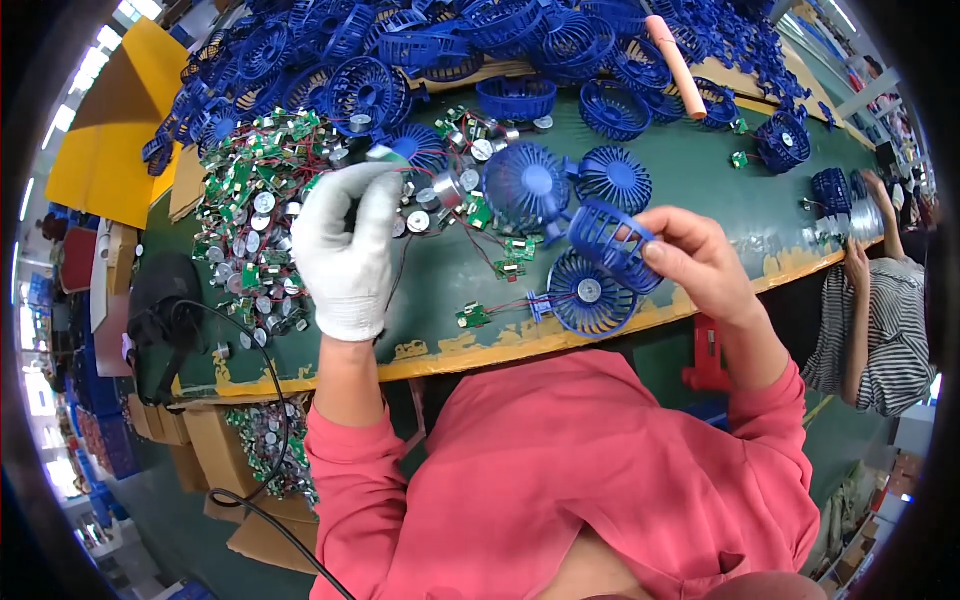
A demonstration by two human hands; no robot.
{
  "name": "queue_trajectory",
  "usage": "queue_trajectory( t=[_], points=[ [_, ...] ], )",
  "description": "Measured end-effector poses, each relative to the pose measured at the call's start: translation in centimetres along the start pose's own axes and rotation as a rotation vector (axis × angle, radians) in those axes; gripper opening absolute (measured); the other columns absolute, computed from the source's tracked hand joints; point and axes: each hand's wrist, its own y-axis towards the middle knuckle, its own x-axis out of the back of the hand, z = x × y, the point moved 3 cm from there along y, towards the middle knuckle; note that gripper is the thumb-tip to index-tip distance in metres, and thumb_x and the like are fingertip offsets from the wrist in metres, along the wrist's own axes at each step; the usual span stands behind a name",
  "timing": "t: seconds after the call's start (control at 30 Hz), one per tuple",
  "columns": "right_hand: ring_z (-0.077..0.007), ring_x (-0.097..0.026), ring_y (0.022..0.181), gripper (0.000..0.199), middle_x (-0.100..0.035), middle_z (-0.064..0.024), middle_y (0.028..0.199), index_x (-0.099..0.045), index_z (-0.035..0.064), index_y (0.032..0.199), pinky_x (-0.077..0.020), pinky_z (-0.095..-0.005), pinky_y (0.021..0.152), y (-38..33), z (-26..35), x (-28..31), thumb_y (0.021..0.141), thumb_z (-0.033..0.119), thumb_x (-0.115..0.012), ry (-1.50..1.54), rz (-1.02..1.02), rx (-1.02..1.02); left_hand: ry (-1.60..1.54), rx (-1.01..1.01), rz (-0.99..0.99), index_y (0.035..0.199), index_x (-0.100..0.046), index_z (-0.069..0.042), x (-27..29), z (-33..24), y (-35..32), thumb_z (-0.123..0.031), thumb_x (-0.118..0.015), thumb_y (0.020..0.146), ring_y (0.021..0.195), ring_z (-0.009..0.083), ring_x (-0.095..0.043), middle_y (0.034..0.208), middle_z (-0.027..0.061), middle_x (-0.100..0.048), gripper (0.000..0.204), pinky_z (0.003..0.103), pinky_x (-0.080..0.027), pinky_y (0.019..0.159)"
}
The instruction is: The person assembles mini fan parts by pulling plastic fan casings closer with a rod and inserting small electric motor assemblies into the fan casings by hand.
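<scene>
My left hand [345, 250], in a white glove, is closed in a pinch over the heap of parts. At its fingertips is a small green circuit board [384, 155], partly blurred, and a silver motor [449, 190] hangs beside it on thin red wires. My bare right hand [700, 262] grips a blue fan housing [608, 238] by its rim, tilted above the bench. Just below it lies another blue housing [588, 291] with a motor in its centre, wired to a circuit board [472, 316]. Two more blue housings, one being a round cage [527, 186], rest behind it.
A heap of motors and boards [255, 225] covers the green bench [440, 335] at left. Blue housings [370, 92] pile along the back, with an orange stick [676, 68] on them. A black cable [280, 400] runs at left. Another person [868, 335] works at far right.
</scene>
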Motion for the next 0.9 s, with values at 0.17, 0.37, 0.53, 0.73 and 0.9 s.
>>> queue_trajectory(
  t=[0.17, 0.37, 0.53, 0.73, 0.9],
  points=[
    [-0.0098, -0.054, 0.084, 0.022, -0.059, -0.0034, 0.097, -0.061, 0.0001, 0.103, -0.0422, -0.0238, 0.075, -0.5, -1.3, 0.0, 0.091, 0.019, -0.059, 0.305, -0.104, 0.03, 0.126, -0.052, 0.035, 0.089, -0.067, 0.001, 0.0, 0.4, -0.7, -0.002, -0.064, 0.083, 0.067, 0.0097, -0.056, 0.078, 0.005, -0.063, 0.007, 0.023, -0.044, 0.063],
    [-0.0241, -0.055, 0.095, 0.024, -0.055, -0.0028, 0.091, -0.066, 0.013, 0.096, -0.0358, -0.0476, 0.097, -2.2, 0.9, -1.6, 0.073, 0.009, -0.071, -0.702, 0.21, 0.516, 0.298, -0.264, 0.001, 0.088, -0.066, 0.0, 0.9, -2.0, -3.2, 0.001, -0.065, 0.079, 0.076, 0.0165, -0.057, 0.084, 0.0074, -0.062, 0.009, 0.027, -0.045, 0.069],
    [-0.0275, -0.053, 0.106, 0.029, -0.055, -0.0035, 0.099, -0.065, 0.0148, 0.097, -0.0346, -0.0519, 0.099, -2.5, -0.9, -1.6, 0.07, 0.01, -0.072, -0.949, 0.228, 0.581, 0.516, -0.531, 0.099, 0.086, -0.07, -0.008, 0.0, -3.3, -4.5, -0.006, -0.073, 0.07, 0.079, 0.0208, -0.059, 0.088, 0.0076, -0.062, 0.017, 0.03, -0.045, 0.07],
    [-0.0329, -0.052, 0.107, 0.039, -0.056, -0.0089, 0.109, -0.062, 0.0109, 0.106, -0.0389, -0.0473, 0.093, -2.5, 0.8, -2.2, 0.072, 0.025, -0.075, -0.771, 0.178, 0.561, 0.831, -0.633, 0.055, 0.083, -0.073, -0.018, -0.7, -5.1, -6.4, -0.017, -0.08, 0.06, 0.089, 0.0182, -0.056, 0.096, 0.0035, -0.062, 0.025, 0.034, -0.035, 0.085],
    [-0.0333, -0.056, 0.092, 0.053, -0.058, -0.0148, 0.103, -0.057, 0.0007, 0.117, -0.0457, -0.0395, 0.079, -1.7, 3.3, -7.3, 0.072, 0.02, -0.075, -0.725, 0.016, 0.575, 0.504, -0.612, 0.248, 0.082, -0.072, -0.019, -1.8, -5.9, -7.7, -0.021, -0.077, 0.06, 0.089, 0.0238, -0.057, 0.1, 0.0076, -0.061, 0.022, 0.04, -0.04, 0.078]
  ],
)
